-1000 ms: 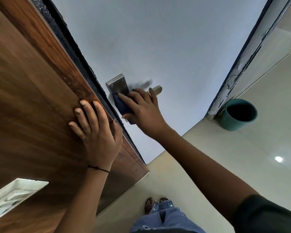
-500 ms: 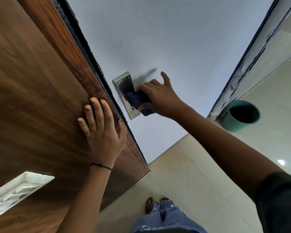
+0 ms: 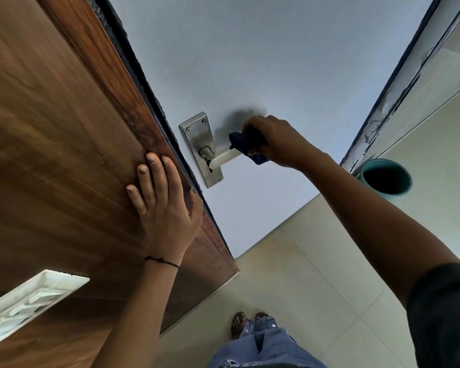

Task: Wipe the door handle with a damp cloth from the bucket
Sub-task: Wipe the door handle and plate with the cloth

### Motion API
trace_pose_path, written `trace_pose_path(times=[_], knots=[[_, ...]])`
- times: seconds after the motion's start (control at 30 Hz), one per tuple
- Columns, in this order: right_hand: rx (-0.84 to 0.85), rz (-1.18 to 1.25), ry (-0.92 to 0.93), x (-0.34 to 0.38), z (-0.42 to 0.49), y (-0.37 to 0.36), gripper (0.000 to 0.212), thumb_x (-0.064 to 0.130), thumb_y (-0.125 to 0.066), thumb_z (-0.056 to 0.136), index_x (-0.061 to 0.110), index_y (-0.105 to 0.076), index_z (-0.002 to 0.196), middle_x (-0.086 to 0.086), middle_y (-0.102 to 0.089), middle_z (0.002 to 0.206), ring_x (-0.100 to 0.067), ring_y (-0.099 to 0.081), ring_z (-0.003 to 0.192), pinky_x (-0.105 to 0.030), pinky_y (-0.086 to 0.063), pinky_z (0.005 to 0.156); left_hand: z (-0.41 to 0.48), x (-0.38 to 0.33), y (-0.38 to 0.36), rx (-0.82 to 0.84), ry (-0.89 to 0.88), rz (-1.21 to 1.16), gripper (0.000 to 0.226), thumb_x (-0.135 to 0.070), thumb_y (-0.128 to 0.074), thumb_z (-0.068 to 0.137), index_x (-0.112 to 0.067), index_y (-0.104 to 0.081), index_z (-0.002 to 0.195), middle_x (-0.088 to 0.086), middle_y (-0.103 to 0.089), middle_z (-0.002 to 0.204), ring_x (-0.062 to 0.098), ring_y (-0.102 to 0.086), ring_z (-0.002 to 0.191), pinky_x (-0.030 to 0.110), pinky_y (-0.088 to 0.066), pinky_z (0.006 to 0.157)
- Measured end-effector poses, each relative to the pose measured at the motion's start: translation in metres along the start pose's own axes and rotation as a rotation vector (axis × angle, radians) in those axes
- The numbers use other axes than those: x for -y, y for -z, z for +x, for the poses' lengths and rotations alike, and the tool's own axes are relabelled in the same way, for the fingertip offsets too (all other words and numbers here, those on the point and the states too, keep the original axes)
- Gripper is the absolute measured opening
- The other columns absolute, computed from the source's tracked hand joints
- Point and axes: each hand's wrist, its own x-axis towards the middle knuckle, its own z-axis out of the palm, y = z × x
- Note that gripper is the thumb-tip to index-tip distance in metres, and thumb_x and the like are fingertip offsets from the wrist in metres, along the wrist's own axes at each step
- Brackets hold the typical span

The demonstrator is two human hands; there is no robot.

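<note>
At the far end of the door handle (image 3: 225, 156), the right hand (image 3: 279, 140) stays clamped on the dark cloth (image 3: 246, 144), having slid outward from the backplate (image 3: 201, 148), so the lever looks wiped, while the left hand (image 3: 165, 208) lies flat, fingers spread, against the wooden door (image 3: 64, 128).

Bucket (image 3: 386, 177) right of handle (image 3: 225, 156) — on floor (image 3: 290, 274)

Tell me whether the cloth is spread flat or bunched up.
Bunched up: the cloth is wadded in the right hand, gripped around the handle's far end.
</note>
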Motion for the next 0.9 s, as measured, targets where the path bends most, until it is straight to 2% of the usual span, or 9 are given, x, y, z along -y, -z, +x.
trace_pose_path(times=[0.13,0.33,0.4,0.47,0.6,0.7,0.77,0.83,0.9], knots=[[0.101,0.228,-0.113,-0.010,0.004,0.008,0.031,0.014,-0.065,0.078,0.018,-0.053,0.106,-0.001,-0.060,0.095,-0.021,-0.056,0.085,-0.032,-0.046,0.070,0.002,0.001,0.002,0.019,-0.004,0.020,0.091,-0.030,-0.055,0.087,-0.010,0.006,0.152,0.019,-0.005,0.157,0.018,0.021,0.147,0.038,0.015,0.118],[0.007,0.541,-0.203,-0.025,-0.001,0.002,0.030,0.006,-0.067,0.078,0.013,-0.057,0.105,-0.002,-0.061,0.092,-0.009,-0.056,0.081,-0.014,-0.046,0.069,0.002,-0.001,0.001,0.013,-0.010,0.039,0.094,-0.030,-0.057,0.085,-0.010,0.007,0.152,0.018,-0.001,0.157,0.018,0.021,0.146,0.038,0.015,0.117],[-0.064,0.741,-0.240,-0.027,-0.009,-0.008,0.027,0.004,-0.065,0.079,0.013,-0.057,0.104,-0.004,-0.061,0.091,-0.010,-0.058,0.079,-0.020,-0.049,0.070,0.001,-0.001,0.001,0.006,-0.015,0.038,0.094,-0.030,-0.058,0.085,-0.009,0.005,0.151,0.022,-0.013,0.151,0.019,0.020,0.147,0.038,0.014,0.118],[-0.137,0.979,-0.270,-0.027,-0.018,-0.020,0.023,0.004,-0.062,0.083,0.011,-0.055,0.103,-0.007,-0.063,0.093,-0.014,-0.061,0.077,-0.025,-0.051,0.064,0.001,-0.001,0.001,0.001,-0.018,0.040,0.093,-0.030,-0.058,0.085,-0.008,0.004,0.151,0.023,-0.016,0.150,0.019,0.020,0.147,0.039,0.014,0.118],[-0.194,1.343,-0.286,-0.018,-0.027,-0.045,0.020,0.012,-0.053,0.093,0.005,-0.049,0.111,-0.010,-0.063,0.087,-0.023,-0.054,0.056,-0.024,-0.041,0.048,0.000,-0.002,0.000,0.002,-0.018,0.048,0.092,-0.030,-0.057,0.086,-0.007,0.004,0.151,0.023,-0.017,0.150,0.019,0.021,0.147,0.039,0.014,0.118],[-0.229,1.587,-0.237,-0.011,-0.027,-0.065,0.034,0.026,-0.056,0.089,0.010,-0.052,0.118,-0.007,-0.064,0.094,-0.026,-0.055,0.068,-0.029,-0.043,0.054,0.000,-0.001,-0.001,-0.007,-0.015,0.040,0.091,-0.028,-0.058,0.086,-0.007,0.002,0.152,0.025,-0.023,0.149,0.020,0.019,0.147,0.039,0.013,0.118],[-0.259,1.770,-0.312,-0.003,-0.027,-0.080,0.047,0.034,-0.063,0.082,0.014,-0.052,0.123,-0.008,-0.067,0.101,-0.028,-0.061,0.081,-0.033,-0.047,0.061,0.000,-0.001,-0.002,-0.018,-0.011,0.034,0.090,-0.028,-0.057,0.086,-0.007,0.001,0.152,0.026,-0.025,0.148,0.020,0.018,0.147,0.039,0.012,0.119],[-0.276,1.927,-0.415,0.008,-0.025,-0.095,0.054,0.032,-0.062,0.081,0.014,-0.045,0.130,-0.009,-0.069,0.102,-0.026,-0.066,0.086,-0.034,-0.053,0.064,-0.001,-0.002,-0.002,-0.021,-0.009,0.031,0.090,-0.028,-0.057,0.086,-0.007,0.001,0.152,0.027,-0.026,0.148,0.020,0.018,0.147,0.039,0.012,0.119],[-0.258,2.048,-0.456,0.021,-0.024,-0.107,0.047,0.025,-0.050,0.093,0.012,-0.040,0.137,-0.009,-0.066,0.105,-0.023,-0.067,0.086,-0.031,-0.055,0.067,-0.001,-0.002,-0.002,-0.020,-0.013,0.042,0.089,-0.028,-0.056,0.086,-0.006,0.001,0.152,0.026,-0.025,0.148,0.020,0.018,0.147,0.039,0.012,0.119]])
